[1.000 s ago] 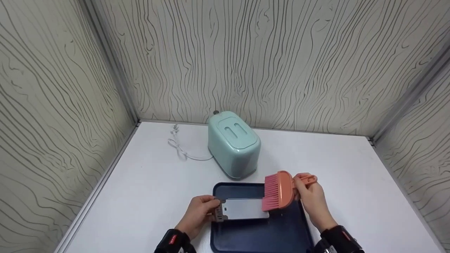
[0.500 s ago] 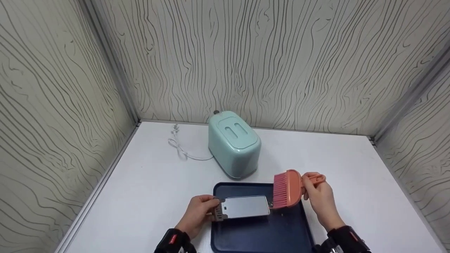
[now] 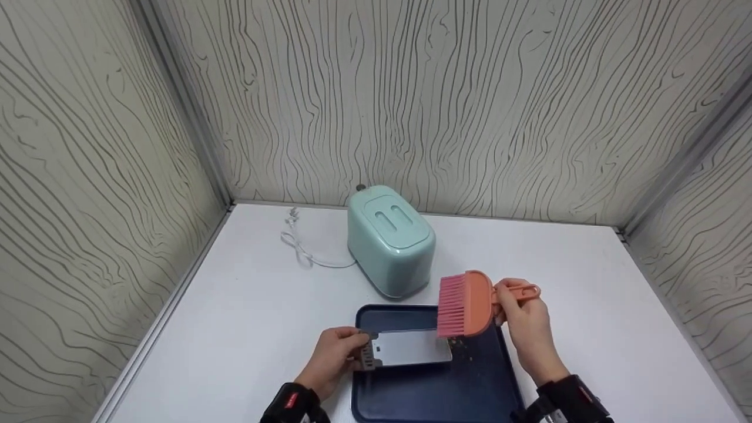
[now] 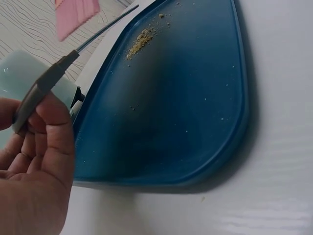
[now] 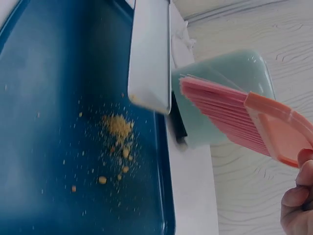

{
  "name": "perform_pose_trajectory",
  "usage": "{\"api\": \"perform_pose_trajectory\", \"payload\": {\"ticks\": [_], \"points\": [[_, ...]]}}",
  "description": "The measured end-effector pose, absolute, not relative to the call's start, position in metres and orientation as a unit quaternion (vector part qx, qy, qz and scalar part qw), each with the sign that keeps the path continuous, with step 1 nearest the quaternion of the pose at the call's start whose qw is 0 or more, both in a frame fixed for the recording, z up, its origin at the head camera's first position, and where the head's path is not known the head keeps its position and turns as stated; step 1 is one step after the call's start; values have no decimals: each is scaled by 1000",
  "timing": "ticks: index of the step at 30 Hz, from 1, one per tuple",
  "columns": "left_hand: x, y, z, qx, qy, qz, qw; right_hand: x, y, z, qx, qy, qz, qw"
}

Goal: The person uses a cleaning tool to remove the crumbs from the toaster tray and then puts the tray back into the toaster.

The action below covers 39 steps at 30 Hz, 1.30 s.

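My left hand (image 3: 332, 359) pinches the grey slotted end of a flat metal crumb tray (image 3: 411, 348), holding it level above a dark blue serving tray (image 3: 435, 393). In the left wrist view the crumb tray is seen edge-on. An orange brush (image 3: 479, 302) with pink bristles (image 5: 220, 110) is gripped by its handle in my right hand (image 3: 527, 323). Its bristles hang above the crumb tray's right end, apart from it in the right wrist view. Beneath that end, yellow-brown crumbs (image 5: 118, 128) lie in a small heap on the blue tray, with loose bits scattered around.
Behind the blue tray stands a mint-green toaster (image 3: 392, 241), its white cord (image 3: 317, 260) running left across the white table (image 3: 258, 305). Wood-grain patterned panels (image 3: 399, 106) close off the back and both sides.
The brush first swept right off the crumb tray's end, then lifted and came back left over it. More crumbs show on the blue tray. The left hand has stayed nearly still.
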<state>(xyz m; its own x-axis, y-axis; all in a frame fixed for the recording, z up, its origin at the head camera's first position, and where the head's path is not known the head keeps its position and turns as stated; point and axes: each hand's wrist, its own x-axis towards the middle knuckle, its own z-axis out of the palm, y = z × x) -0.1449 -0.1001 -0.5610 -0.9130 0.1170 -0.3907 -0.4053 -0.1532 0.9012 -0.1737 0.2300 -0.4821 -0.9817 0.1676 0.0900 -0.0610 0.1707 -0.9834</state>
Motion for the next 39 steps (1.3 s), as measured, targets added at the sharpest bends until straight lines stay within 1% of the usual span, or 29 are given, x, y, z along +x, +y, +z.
{"api": "perform_pose_trajectory", "payload": {"ticks": [5, 12, 20, 29, 39], "points": [[-143, -98, -560, -113, 626, 752, 173, -171, 211, -478, -10, -740, 668, 77], [-143, -93, -560, -124, 626, 751, 172, -165, 185, -476, 34, -728, 684, 42], [-143, -92, -560, -121, 616, 754, 193, -160, 161, -479, 53, -706, 706, -3], [-146, -91, -564, -130, 613, 754, 197, -157, 150, -489, 76, -708, 701, -31], [-144, -92, -557, -124, 616, 755, 189, -156, 155, -499, 54, -733, 677, -41]]}}
